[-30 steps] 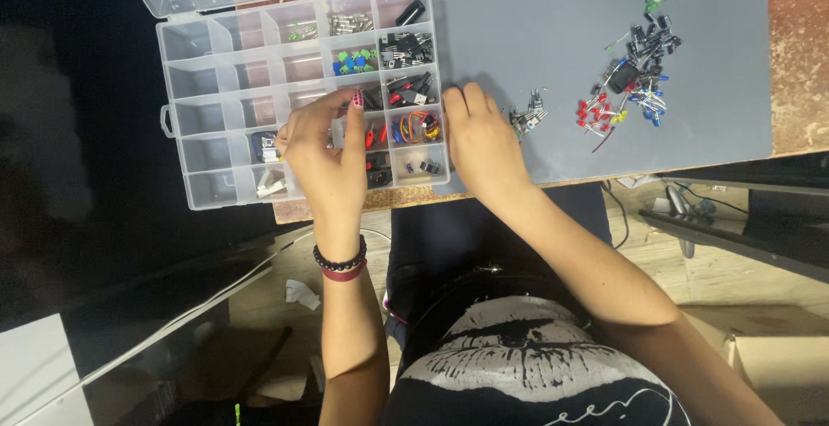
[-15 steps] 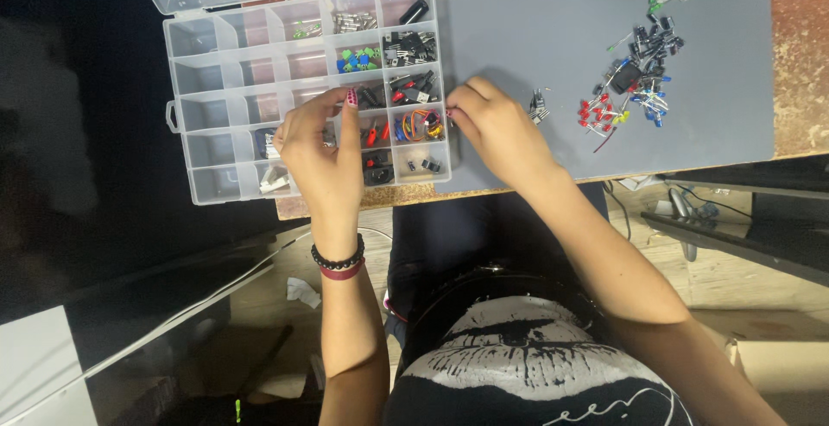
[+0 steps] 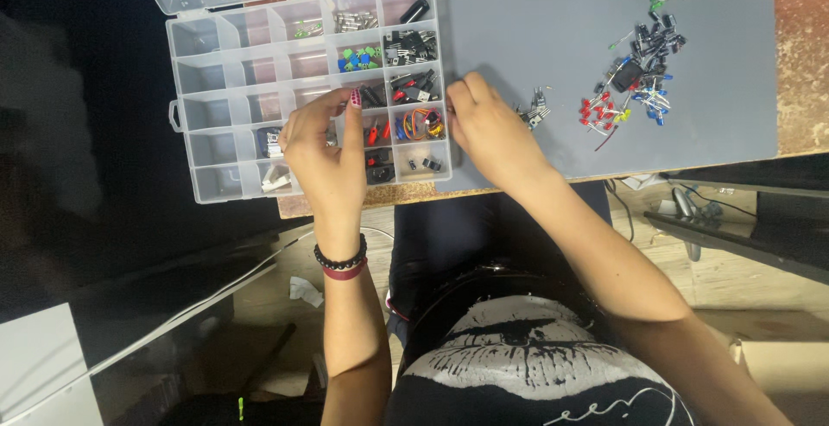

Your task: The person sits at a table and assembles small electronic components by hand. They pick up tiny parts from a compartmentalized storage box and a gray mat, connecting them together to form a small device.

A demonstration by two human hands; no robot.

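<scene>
From where I'm watching, both forearms reach forward, roughly parallel. My left hand (image 3: 324, 154) is curled, thumb and index fingertip pinched near each other, wrist wearing a bead bracelet and a red band. My right hand (image 3: 492, 128) is loosely cupped, knuckles up, fingers bent down, wrist bare.

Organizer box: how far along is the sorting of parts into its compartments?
Partly done: the organizer box holds parts in its right-hand compartments, while several on the left look empty. In hand: the left hand is over the middle compartments, the right hand at the box's right edge. Left: the pile of LEDs and capacitors and small metal parts on the grey mat.
</scene>
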